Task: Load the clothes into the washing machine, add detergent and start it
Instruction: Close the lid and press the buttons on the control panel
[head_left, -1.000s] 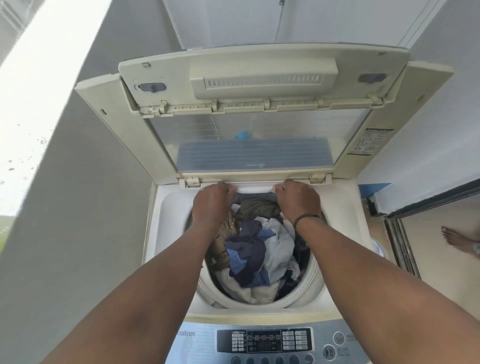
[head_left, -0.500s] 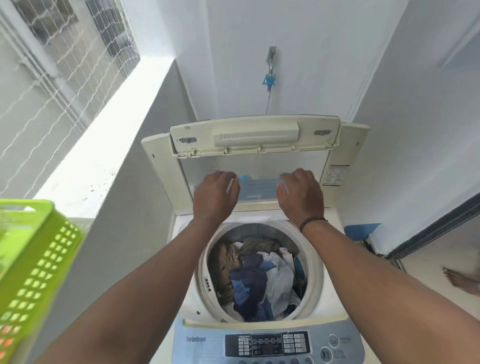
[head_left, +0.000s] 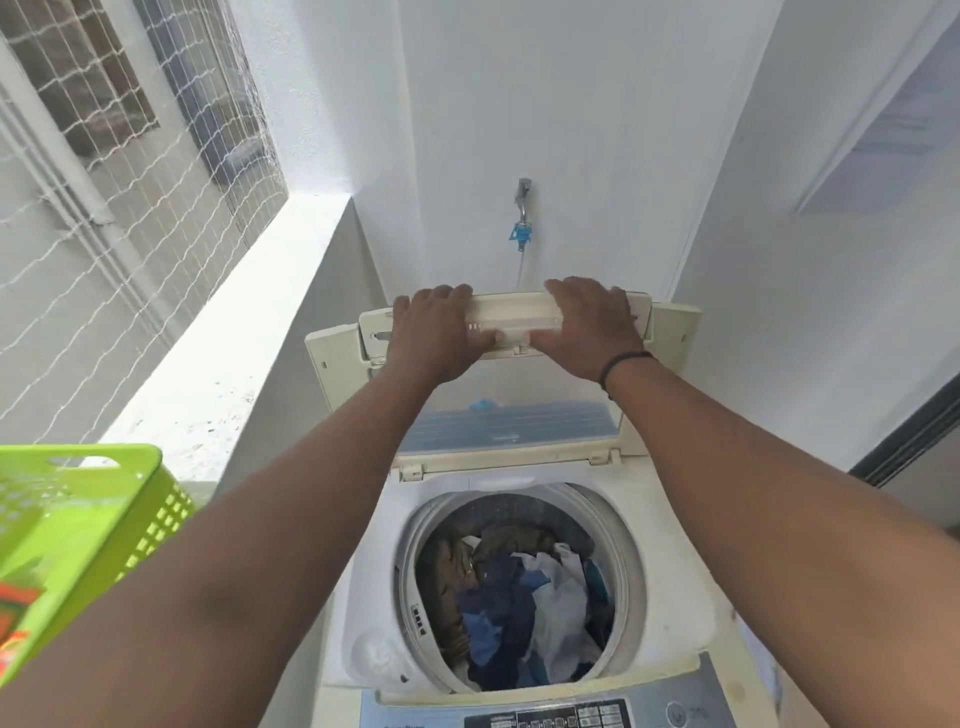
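Note:
A top-loading washing machine (head_left: 670, 561) stands below me with its folding lid (head_left: 514, 431) raised upright. Its drum holds a heap of clothes (head_left: 511, 603) in brown, dark blue and white. My left hand (head_left: 434, 332) grips the left part of the lid's top edge, fingers curled over it. My right hand (head_left: 592, 330) grips the right part of the same edge; a dark band sits on that wrist. The control panel (head_left: 571, 714) shows at the bottom edge. No detergent container can be made out.
A green plastic laundry basket (head_left: 78, 530) sits at the lower left beside a white ledge (head_left: 234, 379) under a netted window. A tap with a blue hose fitting (head_left: 521, 231) is on the wall behind the machine. A doorway frame (head_left: 914, 436) lies at the right.
Both hands rose from the drum's back rim up along the lid to its top edge. My head pulled back and up, bringing the basket, window and tap into view.

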